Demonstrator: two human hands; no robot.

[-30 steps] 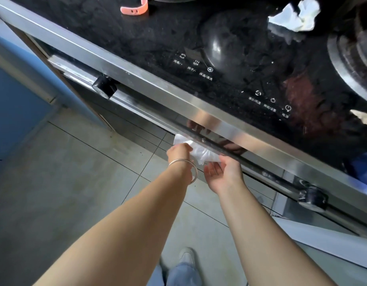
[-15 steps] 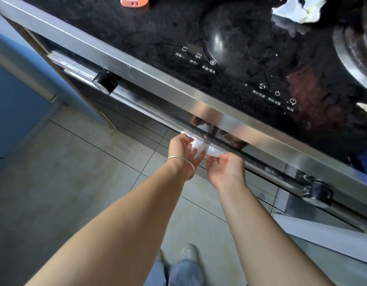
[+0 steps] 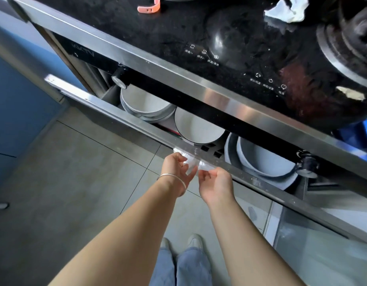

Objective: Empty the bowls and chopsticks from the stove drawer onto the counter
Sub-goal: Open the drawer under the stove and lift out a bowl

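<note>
The stove drawer (image 3: 120,112) stands pulled partly out under the black cooktop. Inside it lie a stack of white bowls (image 3: 145,104) at the left, a white bowl with a dark rim (image 3: 197,129) in the middle and pale grey-blue bowls (image 3: 265,159) at the right. No chopsticks show. My left hand (image 3: 176,168) and my right hand (image 3: 215,182) both hold a white tissue (image 3: 190,164) wrapped round the drawer's steel front bar, fingers curled under it.
The black glass cooktop (image 3: 240,38) carries a pink strap (image 3: 148,8), a crumpled white cloth (image 3: 285,11) and a burner (image 3: 351,44) at the right. Two black knobs (image 3: 118,78) (image 3: 306,165) sit on the front panel. Blue cabinet at the left, grey floor tiles below.
The drawer has slid out toward me, and the bowls inside have come into sight. Both hands have moved back with the tissue-wrapped bar.
</note>
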